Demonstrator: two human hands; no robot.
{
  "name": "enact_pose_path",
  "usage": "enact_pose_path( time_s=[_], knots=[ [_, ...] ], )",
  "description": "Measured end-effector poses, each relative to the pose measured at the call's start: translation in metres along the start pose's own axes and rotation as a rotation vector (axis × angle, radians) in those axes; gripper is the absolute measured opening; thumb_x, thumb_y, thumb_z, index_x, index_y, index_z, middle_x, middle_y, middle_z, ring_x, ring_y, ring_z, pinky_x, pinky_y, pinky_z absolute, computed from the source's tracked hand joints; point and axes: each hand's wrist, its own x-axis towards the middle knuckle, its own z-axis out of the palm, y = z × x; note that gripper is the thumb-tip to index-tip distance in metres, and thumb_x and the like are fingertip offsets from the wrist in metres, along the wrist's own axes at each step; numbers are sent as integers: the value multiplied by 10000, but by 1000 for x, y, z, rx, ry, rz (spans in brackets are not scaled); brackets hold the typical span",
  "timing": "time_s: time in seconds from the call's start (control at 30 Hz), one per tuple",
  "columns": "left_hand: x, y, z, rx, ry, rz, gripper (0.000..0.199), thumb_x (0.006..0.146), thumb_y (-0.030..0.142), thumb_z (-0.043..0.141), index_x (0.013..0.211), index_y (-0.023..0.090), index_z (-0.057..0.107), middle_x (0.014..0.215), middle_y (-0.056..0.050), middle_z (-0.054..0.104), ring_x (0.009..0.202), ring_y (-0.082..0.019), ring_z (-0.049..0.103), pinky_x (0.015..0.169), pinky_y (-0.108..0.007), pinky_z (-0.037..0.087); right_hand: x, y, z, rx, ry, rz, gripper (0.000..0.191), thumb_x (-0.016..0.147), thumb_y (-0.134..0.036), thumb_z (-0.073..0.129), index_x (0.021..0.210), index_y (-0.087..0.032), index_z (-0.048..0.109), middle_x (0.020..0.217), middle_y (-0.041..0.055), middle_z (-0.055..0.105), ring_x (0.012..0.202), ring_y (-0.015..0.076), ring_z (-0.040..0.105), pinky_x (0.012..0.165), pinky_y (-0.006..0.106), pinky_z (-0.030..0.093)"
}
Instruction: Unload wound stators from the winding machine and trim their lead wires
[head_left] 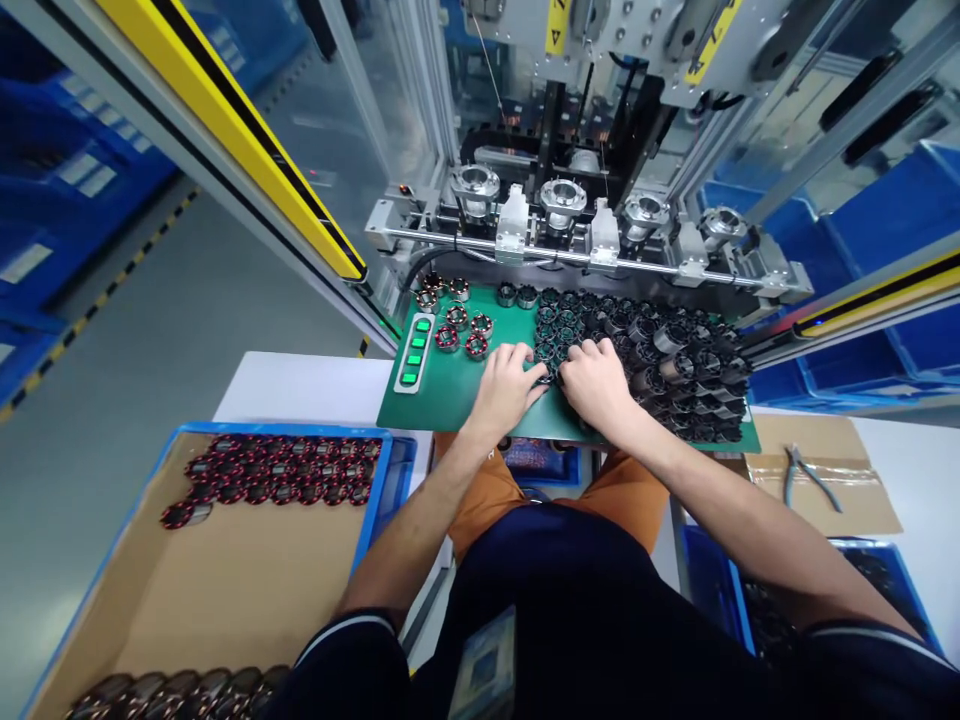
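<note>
In the head view, my left hand (507,388) is over the green work surface, its fingers bent and its thumb at a black stator core (547,373). My right hand (598,384) lies just to the right, fingers curled down onto the near-left edge of the packed black stator cores (630,335). Its fingertips hide most of what they grip. Between the two hands is only a small gap. Several copper-wound stators (481,326) stand loosely to the left of my left hand.
Beyond the surface runs a winding machine with a row of metal holders (563,200). A panel of green-lit buttons (415,354) lies at the left. A blue-rimmed tray (174,428) holds rows of wound stators. Pliers (810,475) rest on cardboard at the right. Yellow-marked posts (300,205) flank the station.
</note>
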Motion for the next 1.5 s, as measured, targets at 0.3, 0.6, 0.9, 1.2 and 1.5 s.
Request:
enact_pose_path(
  time_s=[0.3,0.6,0.9,1.2,1.5],
  knots=[
    [-60,32,-49,-678,362,-63,497,1086,529,955,1433,311,674,1374,-66,819,1197,-235,859,987,-369,754,-81,11,-22,1093,434,-173,381,1048,-444,973,1115,-288,632,1292,53,830,793,168,732,719,350,669],
    [-75,73,-86,-1028,495,-4,377,1044,520,1009,1364,405,847,1366,-32,850,1364,-247,846,1063,-359,778,-93,-34,-26,1497,474,-110,494,932,-527,1076,1365,-403,875,1248,75,832,960,259,851,667,380,737],
    [-96,29,-92,-788,582,-179,495,1007,443,1036,1422,289,815,1357,-66,873,1221,-228,886,1040,-332,746,-70,-52,-9,1368,478,-135,546,980,-480,1028,1458,-342,802,1201,46,838,772,172,739,740,361,712],
    [-94,-44,-49,-196,290,-535,372,900,221,972,1263,228,889,947,2,819,747,-181,749,996,-419,702,-3,-63,76,920,254,-44,390,1043,-269,788,1411,-141,780,1203,140,775,841,229,741,930,436,689],
    [-110,-48,-40,-310,286,-458,387,957,293,979,1301,265,804,1142,-29,865,975,-219,848,969,-387,724,-1,-57,85,921,346,-92,313,982,-337,866,1236,-209,736,1131,111,813,985,287,768,925,439,660]
  ],
)
